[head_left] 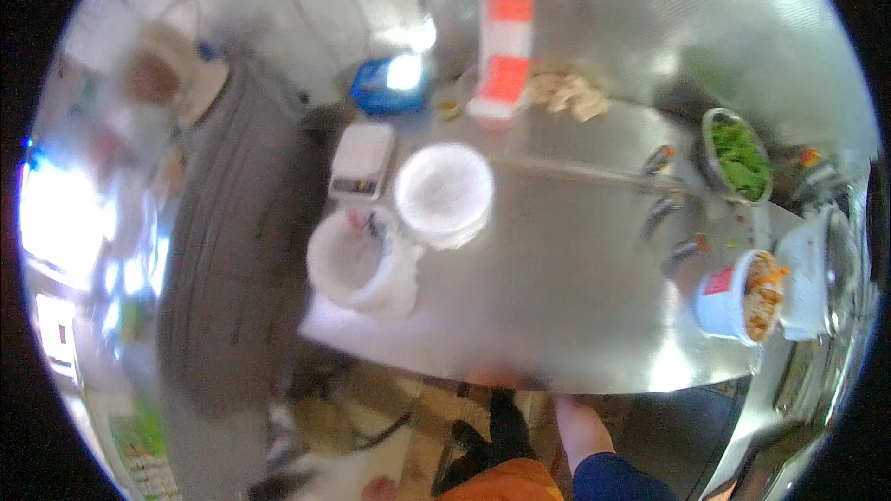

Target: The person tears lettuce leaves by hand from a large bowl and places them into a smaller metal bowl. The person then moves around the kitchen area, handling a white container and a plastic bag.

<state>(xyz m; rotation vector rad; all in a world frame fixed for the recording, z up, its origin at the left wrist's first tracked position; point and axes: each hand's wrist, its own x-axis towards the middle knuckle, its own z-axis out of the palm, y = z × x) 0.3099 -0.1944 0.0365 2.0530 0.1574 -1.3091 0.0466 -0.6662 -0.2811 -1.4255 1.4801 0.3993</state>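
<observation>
My left hand is out of view. My right forearm [583, 430], below a dark blue sleeve [619, 479], reaches to the front edge of a stainless steel table [557, 271]. The table edge hides most or all of the hand, so what it holds cannot be seen. Before me on the left stand a stack of white round lids or bowls [444, 191] and a white plastic tub [348, 264] lying tilted. A white digital scale [362, 160] sits behind the tub. On the right, a white bucket [720, 303] with a red label holds an orange-brown food mix.
An oval metal container of green leaves [739, 156] stands far right, near several small metal containers [661, 212]. A red-and-white strip [508, 35] hangs at the back, beside crumpled brown material [571, 94] and a blue object [390, 87]. Dark shoes [480, 438] show on the floor.
</observation>
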